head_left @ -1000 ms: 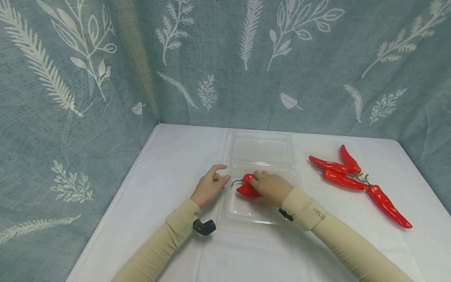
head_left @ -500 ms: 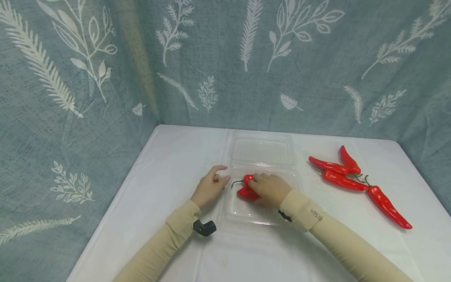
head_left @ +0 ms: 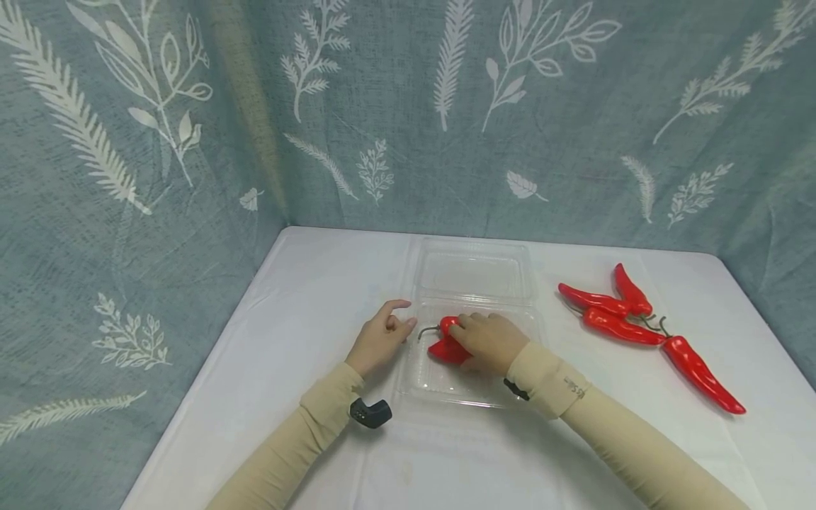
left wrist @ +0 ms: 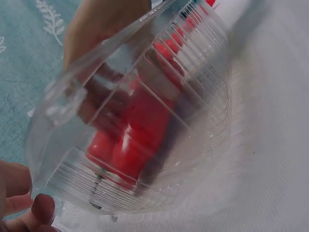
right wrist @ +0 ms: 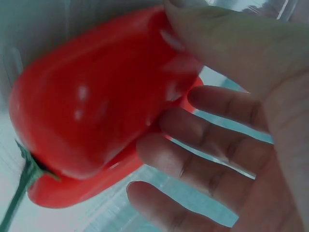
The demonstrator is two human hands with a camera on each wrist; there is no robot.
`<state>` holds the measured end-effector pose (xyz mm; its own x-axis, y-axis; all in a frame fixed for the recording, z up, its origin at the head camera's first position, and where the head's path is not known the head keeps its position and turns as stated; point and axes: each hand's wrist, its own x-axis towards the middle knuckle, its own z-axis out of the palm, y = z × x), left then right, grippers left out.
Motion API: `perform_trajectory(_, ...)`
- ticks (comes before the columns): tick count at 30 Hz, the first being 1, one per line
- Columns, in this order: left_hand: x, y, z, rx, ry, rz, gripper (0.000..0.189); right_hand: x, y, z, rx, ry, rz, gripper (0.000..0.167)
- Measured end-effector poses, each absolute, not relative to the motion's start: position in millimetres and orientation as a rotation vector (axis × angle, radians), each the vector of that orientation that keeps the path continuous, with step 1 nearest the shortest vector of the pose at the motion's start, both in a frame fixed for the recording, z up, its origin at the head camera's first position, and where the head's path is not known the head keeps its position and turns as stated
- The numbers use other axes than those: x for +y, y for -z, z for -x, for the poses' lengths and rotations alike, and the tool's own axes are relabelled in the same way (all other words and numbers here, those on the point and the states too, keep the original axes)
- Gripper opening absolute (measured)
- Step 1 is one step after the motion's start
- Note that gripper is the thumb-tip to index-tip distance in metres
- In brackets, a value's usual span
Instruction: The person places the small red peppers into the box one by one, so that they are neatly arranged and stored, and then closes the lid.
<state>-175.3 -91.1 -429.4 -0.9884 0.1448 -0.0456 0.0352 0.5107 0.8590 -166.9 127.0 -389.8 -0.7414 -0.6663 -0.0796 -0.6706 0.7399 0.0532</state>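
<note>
My right hand (head_left: 491,342) is over the clear plastic box (head_left: 440,393), gripping a red pepper (right wrist: 101,92) between thumb and fingers. In the right wrist view the thumb lies along one side and the fingertips along the other. A second red pepper (right wrist: 67,193) lies against it, partly hidden. The green stem (right wrist: 21,181) points away from the hand. My left hand (head_left: 380,336) is at the box's left edge, its fingertips at the rim, index finger and thumb apart. Through the box wall, the left wrist view shows the red peppers (left wrist: 140,140) inside.
The clear lid (head_left: 472,269) lies folded back behind the box. Several red peppers (head_left: 621,326) lie on the white tablecloth (head_left: 331,283) to the right, one of them (head_left: 701,375) nearer the front. A patterned blue-green curtain (head_left: 408,177) stands behind the table.
The right hand shifts very slightly left with the pepper over the last second. My left hand stays in place, and the peppers on the right have not moved.
</note>
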Motion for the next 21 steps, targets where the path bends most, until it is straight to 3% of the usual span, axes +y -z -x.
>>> perform_trajectory(11, -91, 428, 175, 2.631, -1.486, -0.13, 0.042, 148, 364, 160, 2.882, 0.101, 1.078, 0.043)
perform_trajectory(21, -89, 429, 173, 2.623, -1.484, -0.12, 0.041, 208, 350, 149, 2.944, 0.169, 0.772, 0.051)
